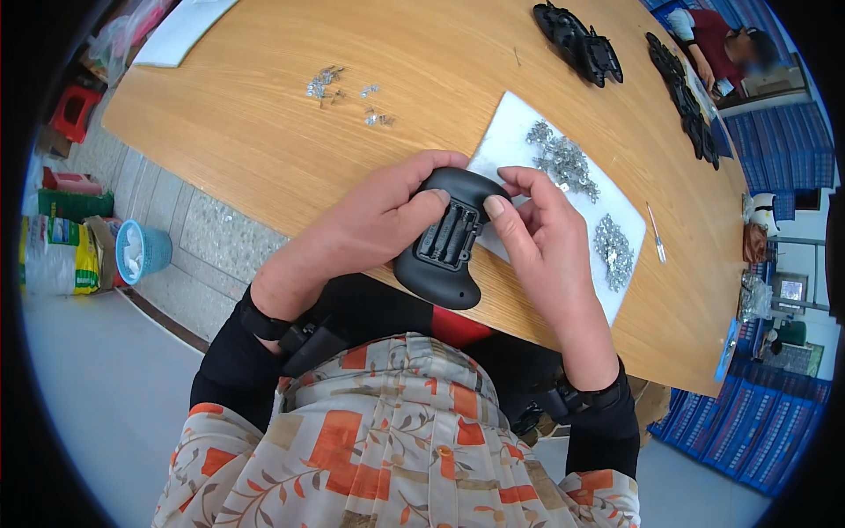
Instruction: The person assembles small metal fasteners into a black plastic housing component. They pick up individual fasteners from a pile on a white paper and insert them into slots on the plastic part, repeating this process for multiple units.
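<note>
My left hand (387, 207) is wrapped round a black game controller (453, 286), its thumb pressed beside the uncovered battery compartment (447, 236). The controller is held tilted over the table's near edge, battery side up. At its right side, my right hand (541, 229) has thumb and forefinger curled together, the thumb tip against the controller next to the compartment. Whatever lies between those fingertips is too small or hidden to make out. Just beyond the hands, a white foam sheet (506, 128) bears two heaps of small metal pieces, a larger heap (563, 160) and a smaller heap (613, 253).
More loose metal pieces (324, 84) lie on the wooden table (422, 79). A thin screwdriver (657, 233) rests right of the foam. Black controller shells (578, 42) lie farther off. Another person (717, 44) sits at the far right. A blue basket (143, 253) stands left on the floor.
</note>
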Tool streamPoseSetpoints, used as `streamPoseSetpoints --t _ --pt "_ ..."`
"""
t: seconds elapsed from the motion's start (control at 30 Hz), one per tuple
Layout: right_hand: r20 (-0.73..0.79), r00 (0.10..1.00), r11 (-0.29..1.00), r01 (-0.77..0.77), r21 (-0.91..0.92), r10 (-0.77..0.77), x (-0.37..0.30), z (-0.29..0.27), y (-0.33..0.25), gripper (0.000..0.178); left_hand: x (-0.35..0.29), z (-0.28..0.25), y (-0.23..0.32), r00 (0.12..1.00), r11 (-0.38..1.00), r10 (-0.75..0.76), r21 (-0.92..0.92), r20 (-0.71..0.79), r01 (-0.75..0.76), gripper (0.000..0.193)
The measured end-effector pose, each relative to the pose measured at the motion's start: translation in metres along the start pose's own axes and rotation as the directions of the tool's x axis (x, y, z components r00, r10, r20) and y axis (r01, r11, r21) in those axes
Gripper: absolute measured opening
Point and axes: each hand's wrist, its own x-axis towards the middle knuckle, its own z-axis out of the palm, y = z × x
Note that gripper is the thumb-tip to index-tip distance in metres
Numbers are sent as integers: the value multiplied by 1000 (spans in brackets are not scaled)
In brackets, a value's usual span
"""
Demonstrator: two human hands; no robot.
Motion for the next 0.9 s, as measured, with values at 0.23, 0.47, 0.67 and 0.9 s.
streamPoseSetpoints --t 0.23,0.47,0.67,0.9 --pt "239 949 840 -297 454 207 4 -3 8 25 -1 -2 0 999 991 -19 -135 36 23 44" --pt "141 969 869 -245 430 203 -6 -1 1 24 -6 8 16 999 953 35 302 -9 -31 49" --pt "163 961 845 -276 459 226 -8 -5 0 24 -2 -4 0 1000 996 -8 -93 -5 8 50" --pt "148 962 852 -272 447 230 -8 -4 2 23 -5 8 9 999 975 -22 218 -28 28 51"
